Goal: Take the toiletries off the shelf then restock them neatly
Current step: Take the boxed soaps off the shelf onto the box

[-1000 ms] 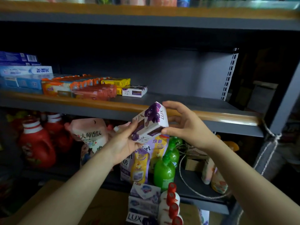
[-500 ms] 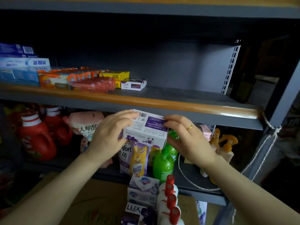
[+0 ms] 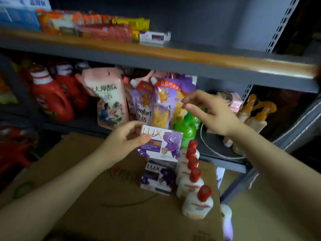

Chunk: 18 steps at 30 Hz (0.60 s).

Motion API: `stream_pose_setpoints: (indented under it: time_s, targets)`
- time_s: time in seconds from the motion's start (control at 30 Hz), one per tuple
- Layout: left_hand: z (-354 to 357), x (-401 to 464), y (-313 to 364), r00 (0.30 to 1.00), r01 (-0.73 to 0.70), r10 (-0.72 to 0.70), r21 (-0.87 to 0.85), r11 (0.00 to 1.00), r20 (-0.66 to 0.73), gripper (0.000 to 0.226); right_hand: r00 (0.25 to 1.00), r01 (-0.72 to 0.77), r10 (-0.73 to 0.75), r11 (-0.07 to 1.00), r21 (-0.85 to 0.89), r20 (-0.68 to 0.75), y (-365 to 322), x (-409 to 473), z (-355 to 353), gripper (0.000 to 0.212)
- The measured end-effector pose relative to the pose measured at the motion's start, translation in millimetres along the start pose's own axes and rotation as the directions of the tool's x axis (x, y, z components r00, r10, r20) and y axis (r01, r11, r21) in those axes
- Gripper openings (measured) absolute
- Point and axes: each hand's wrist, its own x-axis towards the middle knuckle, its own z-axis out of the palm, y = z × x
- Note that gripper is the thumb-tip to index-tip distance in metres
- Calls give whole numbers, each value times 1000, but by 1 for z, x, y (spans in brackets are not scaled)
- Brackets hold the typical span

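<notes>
The left hand [image 3: 124, 143] pinches a rectangular LUX soap box [image 3: 160, 143] by its left end, thumb across the printed front and fingers curled behind, so the glossy white-and-purple carton with its orchid picture faces the camera, held just above another LUX soap box [image 3: 159, 177] of the same print that rests on the cardboard box [image 3: 107, 202]. The right hand [image 3: 211, 113] hovers apart from the carton, up and to the right, empty, with thumb and forefinger loosely curved toward each other and the other fingers relaxed. Beside the soap on the matte brown corrugated lid stands a row of 5 squat, cream plastic bottles with red caps [image 3: 192, 173], running toward the camera. Behind the hands, the lower tier holds soft, shiny Comfort refill pouches [image 3: 156, 103] in purple and yellow, a pink floral pouch [image 3: 108, 98] leaning sideways, rounded red detergent jugs [image 3: 50, 98] with white collars, a translucent green bottle [image 3: 186, 131] and pale pump bottles [image 3: 253, 115] with orange heads. The grey metal shelf [image 3: 191, 60] above has a rounded wooden front edge and carries flat boxes: a third small LUX carton [image 3: 154, 37] lying on its back, yellow packs [image 3: 133, 24], reddish wrapped bars [image 3: 106, 33] and blue boxes [image 3: 19, 18] at the far left.
</notes>
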Motion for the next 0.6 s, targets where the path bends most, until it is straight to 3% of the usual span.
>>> stream_pose_setpoints:
  time_s: [0.13, 0.3, 0.33, 0.4, 0.47, 0.5, 0.6]
  targets:
    - [11, -13, -23, 933, 356, -358, 52, 933, 45, 11, 995, -10, 21, 995, -104, 99, 6, -2, 24, 22]
    - [26, -14, -58, 853, 499, -521, 227, 836, 44, 48, 994, -17, 24, 998, -67, 109, 6, -4, 36, 20]
    - [29, -14, -62, 852, 499, -522, 262, 826, 23, 53, 994, -18, 25, 998, -67, 105, 5, -4, 35, 20]
    - [31, -13, -66, 885, 410, -466, 497, 765, -12, 56, 995, -4, 14, 996, -94, 104, 6, -4, 33, 21]
    - [32, -15, -58, 945, 204, -328, 770, 605, 8, 49, 991, 35, -13, 986, -162, 136, 9, -7, 33, 23]
    - [32, -16, -56, 957, 129, -285, 802, 583, 53, 42, 986, 56, -24, 980, -191, 164, 11, -9, 36, 23]
    - [26, -22, -51, 909, 140, -356, 649, 748, 215, 47, 972, 78, -26, 973, -218, 235, 16, -15, 44, 24]
